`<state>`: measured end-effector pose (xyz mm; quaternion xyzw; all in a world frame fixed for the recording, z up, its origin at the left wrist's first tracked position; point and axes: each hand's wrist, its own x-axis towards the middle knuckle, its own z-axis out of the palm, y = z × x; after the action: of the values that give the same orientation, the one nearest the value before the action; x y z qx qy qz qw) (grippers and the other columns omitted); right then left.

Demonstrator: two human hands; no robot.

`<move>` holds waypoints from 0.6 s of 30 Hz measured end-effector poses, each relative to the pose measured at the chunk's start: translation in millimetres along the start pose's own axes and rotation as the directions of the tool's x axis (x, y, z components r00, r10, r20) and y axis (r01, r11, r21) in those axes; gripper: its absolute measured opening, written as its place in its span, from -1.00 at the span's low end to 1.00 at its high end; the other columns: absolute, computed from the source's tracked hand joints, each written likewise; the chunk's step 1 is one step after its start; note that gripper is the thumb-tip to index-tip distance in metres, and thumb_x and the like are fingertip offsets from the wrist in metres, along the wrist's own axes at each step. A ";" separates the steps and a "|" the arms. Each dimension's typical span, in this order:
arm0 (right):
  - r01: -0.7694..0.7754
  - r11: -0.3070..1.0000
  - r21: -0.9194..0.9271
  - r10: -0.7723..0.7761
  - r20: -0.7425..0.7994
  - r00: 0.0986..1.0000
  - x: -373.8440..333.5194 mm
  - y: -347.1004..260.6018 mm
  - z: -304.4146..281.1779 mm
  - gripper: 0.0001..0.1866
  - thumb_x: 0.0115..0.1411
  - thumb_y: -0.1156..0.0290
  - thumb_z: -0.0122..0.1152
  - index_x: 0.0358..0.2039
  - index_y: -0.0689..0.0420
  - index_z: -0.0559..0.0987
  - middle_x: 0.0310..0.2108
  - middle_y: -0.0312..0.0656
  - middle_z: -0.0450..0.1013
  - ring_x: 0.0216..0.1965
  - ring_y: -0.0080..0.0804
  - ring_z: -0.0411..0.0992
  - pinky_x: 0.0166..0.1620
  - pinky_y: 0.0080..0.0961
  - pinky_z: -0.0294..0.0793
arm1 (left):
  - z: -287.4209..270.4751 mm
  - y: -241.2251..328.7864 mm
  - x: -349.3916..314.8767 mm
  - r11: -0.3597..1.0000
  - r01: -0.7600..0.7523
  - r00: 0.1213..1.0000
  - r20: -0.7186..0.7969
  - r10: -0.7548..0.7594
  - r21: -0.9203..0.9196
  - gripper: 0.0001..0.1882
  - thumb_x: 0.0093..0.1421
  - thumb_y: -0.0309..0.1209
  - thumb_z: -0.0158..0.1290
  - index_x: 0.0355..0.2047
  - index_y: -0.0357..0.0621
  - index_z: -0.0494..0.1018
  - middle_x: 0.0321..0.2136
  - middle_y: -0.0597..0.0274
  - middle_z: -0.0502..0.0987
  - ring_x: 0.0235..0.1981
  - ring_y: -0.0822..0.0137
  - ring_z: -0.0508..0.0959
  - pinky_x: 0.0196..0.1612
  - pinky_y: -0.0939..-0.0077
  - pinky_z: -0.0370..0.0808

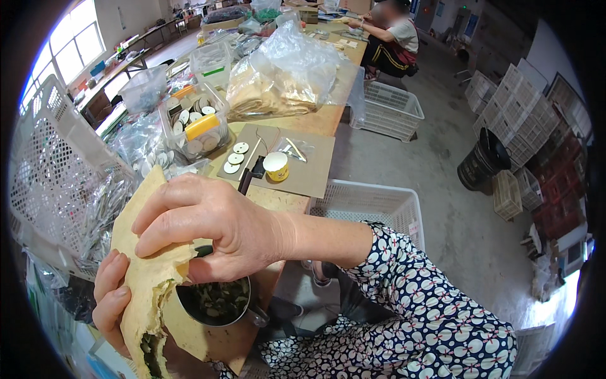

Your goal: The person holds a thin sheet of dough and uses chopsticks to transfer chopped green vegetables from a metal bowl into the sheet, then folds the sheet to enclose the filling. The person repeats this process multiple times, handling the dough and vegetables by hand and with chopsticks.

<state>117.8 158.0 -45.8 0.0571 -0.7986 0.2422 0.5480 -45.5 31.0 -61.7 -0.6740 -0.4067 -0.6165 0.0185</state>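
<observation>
Flatbread [140,271] is held up just L of the cup [218,323], L hand [112,302] curled round it, R hand [230,222] pinching its torn edge, so we'd prob. best grip lightly w/o spilling filling [151,354].

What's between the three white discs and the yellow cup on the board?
Head view: a thin pale stick and a small black piece lie between the discs and cup.
</observation>
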 end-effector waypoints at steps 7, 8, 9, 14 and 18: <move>0.004 1.000 0.003 -0.004 -0.001 1.000 0.1 1.4 0.3 -0.67 0.04 0.19 0.25 -0.21 0.08 0.60 -0.15 -0.18 0.50 -0.14 -0.17 0.46 -0.08 -0.28 0.41 | 2.1 10.0 5.5 0.998 0.011 1.000 0.022 -0.010 -0.062 -0.52 0.33 -0.07 -0.07 0.04 -0.21 0.27 0.15 -0.24 0.28 0.17 0.01 0.37 0.22 0.22 0.31; 0.004 1.000 0.001 -0.004 0.001 1.000 -0.1 1.5 -0.2 -0.67 0.04 0.20 0.25 -0.21 0.08 0.60 -0.15 -0.18 0.50 -0.14 -0.17 0.46 -0.08 -0.28 0.41 | 3.1 11.0 6.0 0.998 0.005 1.000 0.023 -0.004 -0.063 -0.52 0.33 -0.07 -0.07 0.04 -0.21 0.27 0.15 -0.24 0.28 0.18 0.01 0.36 0.22 0.21 0.31; 0.004 1.000 0.002 -0.004 0.002 1.000 -0.1 1.3 -0.3 -0.67 0.05 0.18 0.24 -0.21 0.08 0.60 -0.15 -0.18 0.50 -0.14 -0.17 0.46 -0.08 -0.28 0.41 | 3.5 10.9 5.8 0.998 0.006 1.000 0.019 -0.005 -0.061 -0.52 0.33 -0.07 -0.07 0.04 -0.21 0.27 0.15 -0.24 0.28 0.18 0.01 0.36 0.22 0.21 0.31; 0.011 1.000 0.018 -0.011 0.005 1.000 1.5 1.6 -0.2 -0.63 0.14 0.06 0.18 -0.21 0.09 0.60 -0.15 -0.17 0.50 -0.14 -0.17 0.46 -0.08 -0.27 0.41 | 1.6 11.6 7.9 0.998 -0.014 0.999 0.042 0.017 -0.062 -0.52 0.33 -0.06 -0.08 0.04 -0.20 0.27 0.15 -0.22 0.29 0.19 0.02 0.35 0.23 0.21 0.31; 0.056 0.998 -0.001 -0.056 -0.099 0.994 3.5 1.8 3.9 -0.74 0.01 0.21 0.42 -0.35 0.02 0.57 -0.30 -0.24 0.52 -0.24 -0.21 0.49 -0.17 -0.34 0.38 | 3.0 4.6 5.3 0.998 -0.021 0.999 0.034 0.023 -0.060 -0.53 0.33 -0.06 -0.07 0.04 -0.20 0.26 0.15 -0.22 0.29 0.19 0.02 0.35 0.21 0.22 0.33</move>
<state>112.5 158.4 -44.3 0.0680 -0.7685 0.2300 0.5933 -40.9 32.3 -55.7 -0.6893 -0.3811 -0.6162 -0.0020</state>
